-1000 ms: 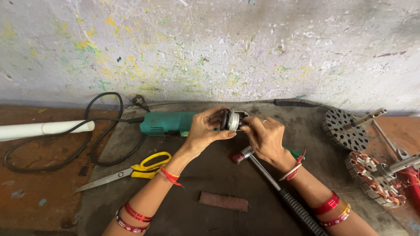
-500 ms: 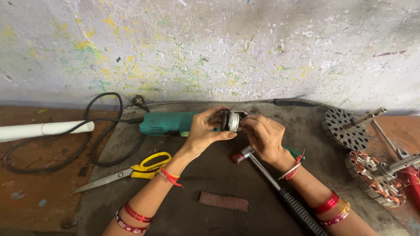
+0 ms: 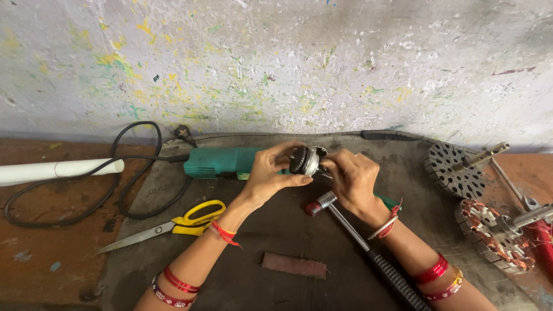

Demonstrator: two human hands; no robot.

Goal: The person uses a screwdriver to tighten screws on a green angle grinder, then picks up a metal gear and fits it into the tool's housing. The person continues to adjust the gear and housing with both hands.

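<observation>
Both hands, left and right, grip the green grinder's metal head, fingers closed around it.

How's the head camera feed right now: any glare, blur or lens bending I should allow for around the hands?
Head view: soft, even light, no glare, faint shadows under the forearms. Left hand and right hand are sharp on the round metal part; the green tool and scissors are crisp too. Wide-angle bending shows at the edges: the white pipe and mat edge curve.
</observation>
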